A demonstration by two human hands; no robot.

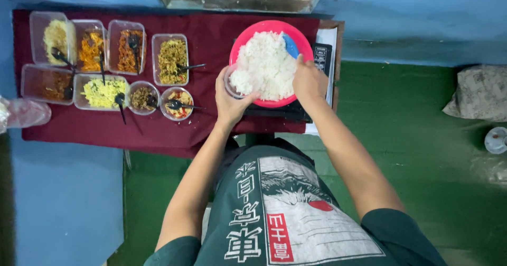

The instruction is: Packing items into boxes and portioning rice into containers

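Left hand (228,99) reached forward, fingers wrapped around clear cup (235,81) of rice, right hand (309,81) clasped blue scoop (291,45), handle toward wrist, blade angled away over pink bowl (248,41)

I see white rice (266,65) in a pink bowl (248,39), a blue scoop (291,45), a maroon cloth (211,39) (plain, unpatterned), green floor (422,118), and yellow food (103,91).

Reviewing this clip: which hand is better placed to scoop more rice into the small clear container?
Probably the right. The right hand already grips the blue scoop, which is dug into the rice in the pink bowl. The left hand is occupied holding the clear container at the bowl's rim.
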